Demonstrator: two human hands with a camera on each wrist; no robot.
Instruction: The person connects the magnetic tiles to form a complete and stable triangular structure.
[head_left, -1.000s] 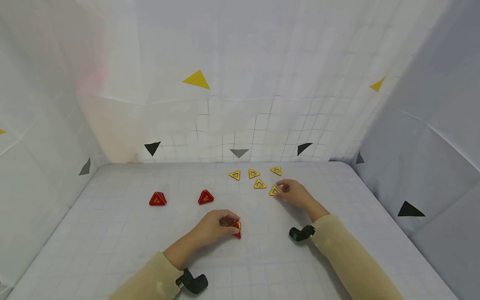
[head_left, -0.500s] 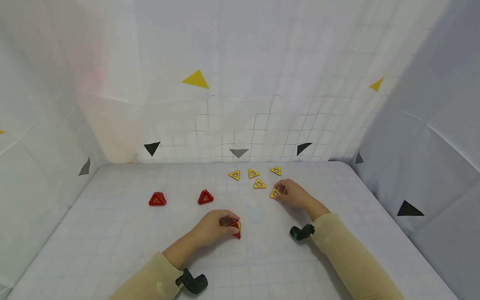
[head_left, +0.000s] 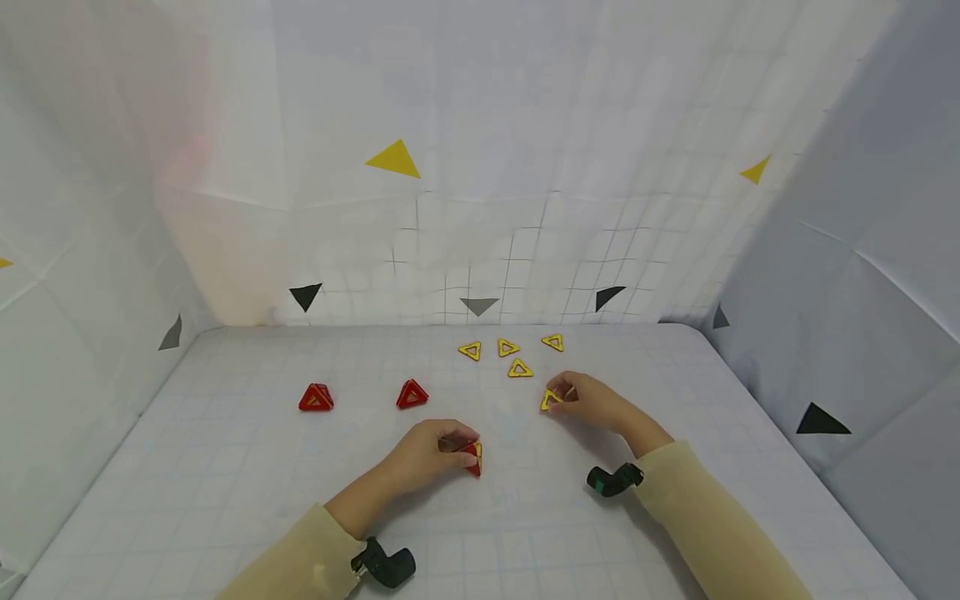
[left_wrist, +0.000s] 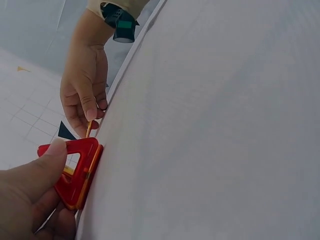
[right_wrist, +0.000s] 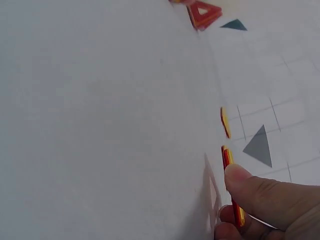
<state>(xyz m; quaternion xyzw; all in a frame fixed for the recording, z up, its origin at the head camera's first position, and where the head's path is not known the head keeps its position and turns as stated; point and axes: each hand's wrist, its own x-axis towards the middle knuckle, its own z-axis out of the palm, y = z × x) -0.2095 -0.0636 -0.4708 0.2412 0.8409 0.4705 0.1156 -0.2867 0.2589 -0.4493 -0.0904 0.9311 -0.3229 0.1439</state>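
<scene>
In the head view, my left hand [head_left: 423, 458] pinches a red triangular magnetic tile piece [head_left: 473, 461] with yellow on its inner side, close over the table in the middle. Its open red frame [left_wrist: 82, 146] fills the left wrist view's near side, thumb on one edge. Farther right, my right hand [head_left: 592, 402] pinches a yellow triangular magnetic tile [head_left: 543, 406] between thumb and fingers. Edge-on in the right wrist view, this tile [right_wrist: 228, 159] shows red on one side and yellow on the other. The two held pieces are apart.
Two red pyramids, one at the left [head_left: 316, 398] and one left of centre [head_left: 412, 394], stand on the white table [head_left: 225, 500]. Several yellow triangular tiles [head_left: 513, 372] lie flat toward the back. White sheeting walls [head_left: 480, 100] enclose the back and sides.
My right hand has gripped the yellow tile and drawn it a little toward me, away from the other yellow tiles. The left hand and its red piece have stayed in place.
</scene>
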